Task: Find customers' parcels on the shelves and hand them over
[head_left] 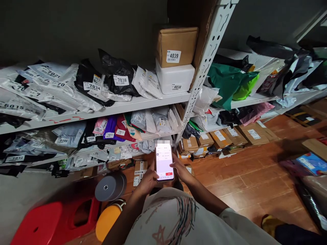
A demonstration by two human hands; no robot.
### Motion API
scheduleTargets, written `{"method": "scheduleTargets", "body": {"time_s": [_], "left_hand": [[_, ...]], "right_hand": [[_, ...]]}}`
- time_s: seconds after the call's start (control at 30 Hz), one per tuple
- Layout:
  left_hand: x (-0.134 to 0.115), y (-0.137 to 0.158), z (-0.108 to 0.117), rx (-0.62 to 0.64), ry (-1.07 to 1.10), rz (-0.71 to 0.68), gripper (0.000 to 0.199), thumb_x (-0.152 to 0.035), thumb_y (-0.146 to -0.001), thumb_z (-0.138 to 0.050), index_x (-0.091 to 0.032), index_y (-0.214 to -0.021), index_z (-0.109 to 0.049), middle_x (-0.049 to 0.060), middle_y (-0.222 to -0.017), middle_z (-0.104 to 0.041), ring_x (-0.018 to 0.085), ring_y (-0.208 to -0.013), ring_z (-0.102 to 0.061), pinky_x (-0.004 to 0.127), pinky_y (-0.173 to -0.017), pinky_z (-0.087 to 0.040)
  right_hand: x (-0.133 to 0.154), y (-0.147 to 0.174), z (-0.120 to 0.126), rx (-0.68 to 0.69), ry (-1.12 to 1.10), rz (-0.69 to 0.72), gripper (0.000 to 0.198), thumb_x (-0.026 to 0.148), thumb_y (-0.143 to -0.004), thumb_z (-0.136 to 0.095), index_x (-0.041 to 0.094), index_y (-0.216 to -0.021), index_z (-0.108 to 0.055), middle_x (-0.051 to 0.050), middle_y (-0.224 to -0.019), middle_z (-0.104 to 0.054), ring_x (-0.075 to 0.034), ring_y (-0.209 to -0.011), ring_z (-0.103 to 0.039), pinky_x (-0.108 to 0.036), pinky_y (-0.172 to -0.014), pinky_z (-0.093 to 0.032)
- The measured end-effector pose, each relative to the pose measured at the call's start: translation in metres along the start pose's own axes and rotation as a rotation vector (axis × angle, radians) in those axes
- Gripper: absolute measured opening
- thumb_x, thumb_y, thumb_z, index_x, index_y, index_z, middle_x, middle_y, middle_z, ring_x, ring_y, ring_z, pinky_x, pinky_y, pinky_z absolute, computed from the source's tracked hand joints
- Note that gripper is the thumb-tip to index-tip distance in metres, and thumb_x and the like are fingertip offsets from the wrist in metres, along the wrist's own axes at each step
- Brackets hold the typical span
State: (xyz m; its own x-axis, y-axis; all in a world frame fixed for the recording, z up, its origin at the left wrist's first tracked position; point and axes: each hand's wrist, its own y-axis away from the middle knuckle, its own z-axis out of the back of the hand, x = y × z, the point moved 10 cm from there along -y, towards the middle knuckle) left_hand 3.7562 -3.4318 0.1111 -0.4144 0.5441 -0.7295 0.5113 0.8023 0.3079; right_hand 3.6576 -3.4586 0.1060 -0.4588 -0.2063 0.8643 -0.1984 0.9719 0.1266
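Observation:
A smartphone (164, 166) with a lit, mostly white screen is held upright in front of my body. My left hand (148, 178) grips its lower left edge, with the thumb near the bottom corner of the screen. On the other side my right hand (182, 170) is closed around the right edge, its thumb over the screen. A red button shows at the lower right of the display, and a blurred patch covers its top. Fingers behind the phone are hidden.
Ahead, a white metal shelf (122, 106) bears several labelled parcel bags and a brown box (177, 46) on a white box (176, 79). A white upright post (201, 64) divides the shelving. Red stools (41, 221) stand at lower left; cartons (219, 139) line the floor at right.

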Motion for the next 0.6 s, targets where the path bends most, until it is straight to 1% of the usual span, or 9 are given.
{"method": "scheduleTargets", "body": {"time_s": [0.07,0.17,0.3,0.4,0.47,0.53,0.6], "left_hand": [[0.0,0.002,0.0,-0.021,-0.074,0.009,0.081,-0.012,-0.058,-0.05,-0.034,-0.136,-0.043,0.003,-0.128,-0.059,0.025,-0.11,-0.057,0.037,-0.082,-0.053],[0.0,0.005,0.002,-0.085,-0.136,0.022,0.079,-0.013,-0.06,-0.052,-0.036,-0.135,-0.044,0.002,-0.129,-0.058,0.025,-0.108,-0.058,0.038,-0.082,-0.052],[-0.003,0.011,-0.008,-0.063,-0.065,0.027,0.082,-0.019,-0.056,-0.049,-0.032,-0.137,-0.043,0.005,-0.129,-0.058,0.028,-0.109,-0.056,0.039,-0.081,-0.052],[-0.002,0.013,-0.007,-0.066,-0.024,0.052,0.084,-0.022,-0.056,-0.048,-0.032,-0.139,-0.038,0.005,-0.131,-0.057,0.03,-0.107,-0.057,0.04,-0.078,-0.053],[0.003,0.013,-0.005,-0.038,0.009,0.061,0.083,-0.023,-0.059,-0.048,-0.034,-0.14,-0.034,0.005,-0.131,-0.057,0.029,-0.105,-0.059,0.04,-0.077,-0.053],[0.009,0.01,-0.004,-0.001,0.038,0.044,0.08,-0.024,-0.063,-0.048,-0.034,-0.141,-0.032,0.005,-0.129,-0.058,0.028,-0.102,-0.06,0.041,-0.077,-0.053],[0.015,0.007,-0.001,0.014,0.016,0.019,0.075,-0.027,-0.067,-0.047,-0.032,-0.141,-0.032,0.007,-0.124,-0.061,0.027,-0.099,-0.061,0.041,-0.077,-0.053]], "right_hand": [[0.0,0.001,0.0,-0.009,0.005,0.004,0.036,0.018,-0.068,-0.054,0.028,-0.1,-0.065,-0.001,-0.113,-0.068,-0.026,-0.113,-0.056,-0.041,-0.097,-0.042],[0.0,0.003,0.0,-0.017,0.013,0.01,0.033,0.019,-0.072,-0.056,0.028,-0.103,-0.065,-0.001,-0.113,-0.068,-0.025,-0.11,-0.058,-0.039,-0.096,-0.042],[-0.006,0.001,-0.002,-0.033,-0.001,0.005,0.031,0.028,-0.081,-0.058,0.027,-0.111,-0.061,-0.003,-0.11,-0.069,-0.025,-0.098,-0.063,-0.039,-0.087,-0.047],[-0.012,-0.001,-0.003,-0.032,-0.02,-0.022,0.031,0.034,-0.084,-0.058,0.026,-0.113,-0.06,-0.004,-0.105,-0.071,-0.025,-0.086,-0.066,-0.039,-0.077,-0.05],[-0.014,0.0,-0.004,-0.015,-0.02,-0.041,0.034,0.033,-0.08,-0.063,0.026,-0.114,-0.059,-0.004,-0.104,-0.071,-0.024,-0.083,-0.067,-0.038,-0.075,-0.051],[-0.014,0.004,-0.006,0.025,0.0,-0.052,0.049,0.025,-0.07,-0.074,0.026,-0.116,-0.058,-0.004,-0.106,-0.071,-0.025,-0.089,-0.067,-0.039,-0.079,-0.051],[-0.015,0.009,-0.009,0.081,0.016,-0.066,0.065,0.019,-0.059,-0.081,0.026,-0.119,-0.056,-0.005,-0.112,-0.07,-0.027,-0.097,-0.065,-0.041,-0.085,-0.05]]}}
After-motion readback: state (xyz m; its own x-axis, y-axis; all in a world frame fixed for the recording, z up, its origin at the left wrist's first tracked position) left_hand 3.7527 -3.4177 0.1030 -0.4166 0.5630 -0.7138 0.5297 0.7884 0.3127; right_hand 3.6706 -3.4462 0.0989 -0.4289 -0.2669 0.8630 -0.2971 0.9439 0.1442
